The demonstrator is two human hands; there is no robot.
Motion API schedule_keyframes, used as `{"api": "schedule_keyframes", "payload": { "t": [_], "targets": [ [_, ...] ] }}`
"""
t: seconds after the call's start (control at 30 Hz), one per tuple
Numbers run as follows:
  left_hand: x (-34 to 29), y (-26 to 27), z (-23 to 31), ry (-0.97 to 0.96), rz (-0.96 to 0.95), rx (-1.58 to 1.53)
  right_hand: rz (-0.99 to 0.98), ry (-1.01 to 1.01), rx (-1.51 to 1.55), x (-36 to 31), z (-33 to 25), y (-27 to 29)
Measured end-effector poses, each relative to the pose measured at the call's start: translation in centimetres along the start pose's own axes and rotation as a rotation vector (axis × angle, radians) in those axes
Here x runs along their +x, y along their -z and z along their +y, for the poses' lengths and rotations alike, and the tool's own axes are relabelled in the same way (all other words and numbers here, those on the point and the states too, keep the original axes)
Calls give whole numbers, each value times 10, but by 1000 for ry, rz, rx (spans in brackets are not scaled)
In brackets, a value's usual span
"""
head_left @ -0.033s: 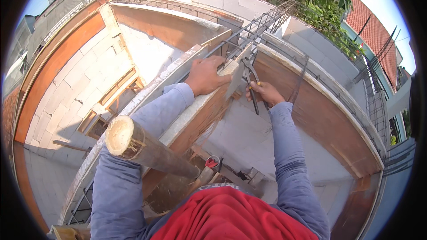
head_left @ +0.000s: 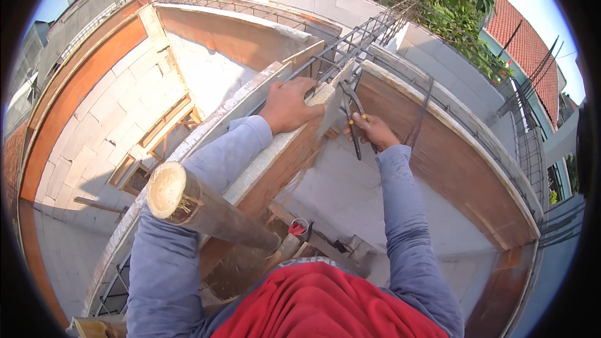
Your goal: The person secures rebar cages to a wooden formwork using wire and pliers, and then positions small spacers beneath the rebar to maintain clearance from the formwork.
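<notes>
- Left hand [head_left: 289,106]: upper centre of frame, on upper end of formwork board [head_left: 278,169]; fingers curled, cannot tell whether gripping anything.
- Right hand [head_left: 374,131]: fingers wrapped around pincers' handles.
- Pincers [head_left: 353,131]: just right of upper centre, head upward.

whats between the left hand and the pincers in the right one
In the head view, the pale end of a formwork board and a grey upright panel lie between the left hand and the pincers in the right hand.
</notes>
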State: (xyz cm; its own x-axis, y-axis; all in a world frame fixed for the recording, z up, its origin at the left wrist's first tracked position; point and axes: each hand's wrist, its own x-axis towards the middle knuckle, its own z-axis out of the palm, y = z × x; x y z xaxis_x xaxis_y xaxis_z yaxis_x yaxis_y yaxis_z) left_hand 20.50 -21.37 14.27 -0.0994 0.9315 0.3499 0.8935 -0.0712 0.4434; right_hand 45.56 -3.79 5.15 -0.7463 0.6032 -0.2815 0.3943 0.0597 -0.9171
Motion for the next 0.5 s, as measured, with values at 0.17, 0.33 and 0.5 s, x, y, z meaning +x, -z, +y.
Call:
{"api": "schedule_keyframes", "payload": {
  "t": [0.17, 0.33, 0.5],
  "targets": [
    [2, -3, -1, -4, -4, -2, -111, 38, 669, -8, 43, -87],
    [0, -3, -6, -13, 16, -40, -59, 378, 757, -98, 18, -134],
    [-3, 2, -4, 15, 20, -6, 888, 391, -287, -194, -61, 22]
  ]
}}
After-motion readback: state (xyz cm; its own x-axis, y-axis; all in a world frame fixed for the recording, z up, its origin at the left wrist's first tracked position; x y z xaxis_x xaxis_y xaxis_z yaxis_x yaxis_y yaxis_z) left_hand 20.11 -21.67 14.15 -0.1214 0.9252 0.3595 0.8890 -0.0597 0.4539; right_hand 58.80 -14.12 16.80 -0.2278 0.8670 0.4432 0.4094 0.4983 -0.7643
